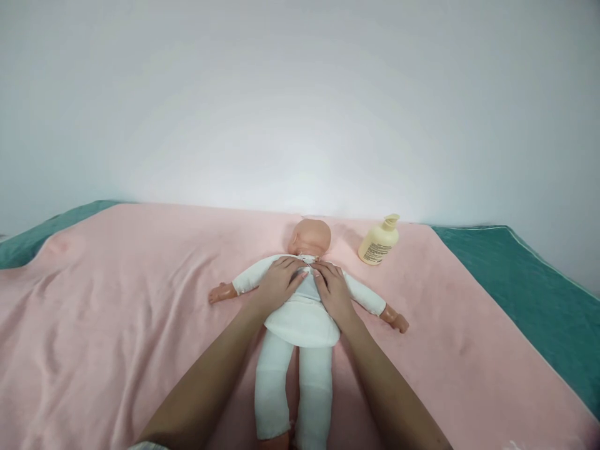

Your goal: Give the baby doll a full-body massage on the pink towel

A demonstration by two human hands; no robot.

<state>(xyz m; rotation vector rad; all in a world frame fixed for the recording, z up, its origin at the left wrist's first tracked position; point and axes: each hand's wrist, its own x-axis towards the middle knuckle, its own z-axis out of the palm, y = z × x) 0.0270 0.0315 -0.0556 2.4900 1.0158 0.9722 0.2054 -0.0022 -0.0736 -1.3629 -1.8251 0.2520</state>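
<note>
A baby doll with a soft white cloth body lies stretched out on a pink blanket, its head toward the wall and no face showing. Both of its arms spread sideways. My left hand rests flat on the upper left of the doll's torso, fingers extended toward the neck. On the upper right of the torso lies my right hand, also flat with fingers out. The fingertips of both hands come close together below the neck. Part of the torso is hidden under the hands.
A pale yellow pump bottle with printed text stands on the blanket, right of the doll's head. Green cloth shows beyond the blanket on the right and at the far left. A plain white wall rises behind.
</note>
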